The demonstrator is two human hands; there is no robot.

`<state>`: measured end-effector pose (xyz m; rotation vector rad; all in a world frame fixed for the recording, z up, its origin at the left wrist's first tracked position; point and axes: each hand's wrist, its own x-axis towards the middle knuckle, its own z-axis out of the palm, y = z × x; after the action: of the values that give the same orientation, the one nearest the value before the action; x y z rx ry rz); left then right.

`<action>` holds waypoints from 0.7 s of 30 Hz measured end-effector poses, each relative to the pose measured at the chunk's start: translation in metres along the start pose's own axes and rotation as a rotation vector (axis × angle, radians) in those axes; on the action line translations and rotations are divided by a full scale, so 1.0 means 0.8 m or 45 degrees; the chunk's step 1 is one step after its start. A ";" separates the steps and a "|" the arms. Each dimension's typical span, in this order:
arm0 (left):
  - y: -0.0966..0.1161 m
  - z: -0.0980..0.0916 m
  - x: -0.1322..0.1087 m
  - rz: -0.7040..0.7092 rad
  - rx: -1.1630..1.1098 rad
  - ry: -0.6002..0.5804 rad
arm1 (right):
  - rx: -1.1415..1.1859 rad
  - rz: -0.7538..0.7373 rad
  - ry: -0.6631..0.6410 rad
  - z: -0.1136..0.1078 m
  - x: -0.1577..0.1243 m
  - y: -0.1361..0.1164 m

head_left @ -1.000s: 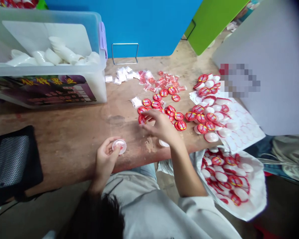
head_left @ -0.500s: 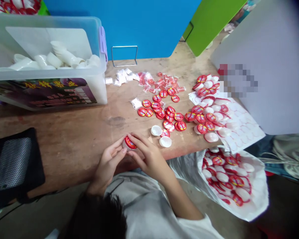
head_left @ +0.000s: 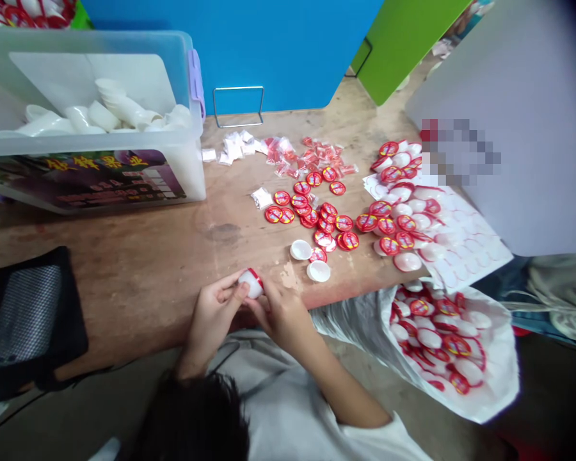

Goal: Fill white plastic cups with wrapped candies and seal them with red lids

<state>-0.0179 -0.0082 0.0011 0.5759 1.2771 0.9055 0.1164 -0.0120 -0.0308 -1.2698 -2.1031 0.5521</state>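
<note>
A small white cup with a red lid [head_left: 252, 285] is tilted on its side between my two hands, just over the table's front edge. My left hand [head_left: 217, 303] is closed on the cup's white body, thumb on the near side. With fingers bent at the red lid side, my right hand [head_left: 279, 314] grips it too. Two open white cups [head_left: 319, 271] stand on the table to the right of my hands. Beyond them lies a loose group of round red lids [head_left: 326, 221] with printed tops.
Small red packets [head_left: 319, 157] and white packets [head_left: 237, 147] lie farther back. A clear bin [head_left: 199, 166] of white cups stands left. Lidded cups [head_left: 403, 224] sit on a sticker sheet [head_left: 475, 250]. A white sack [head_left: 504, 390] of lidded cups is at right; a black mesh item [head_left: 26, 314] lies left.
The cup in my hands has turned from lid up to its side, so its white body now faces me. My right hand's fingers have shifted from over the lid to its right side.
</note>
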 end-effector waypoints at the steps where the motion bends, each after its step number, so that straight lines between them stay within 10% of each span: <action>1: 0.000 0.001 0.000 0.001 0.001 0.001 | 0.001 -0.005 -0.001 0.000 0.000 0.000; 21: 0.013 0.006 0.003 -0.149 -0.239 -0.149 | 0.646 0.017 0.073 -0.012 -0.004 0.003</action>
<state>-0.0162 -0.0002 0.0095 0.3968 1.0953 0.8703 0.1257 -0.0135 -0.0269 -0.9908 -1.7522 0.9692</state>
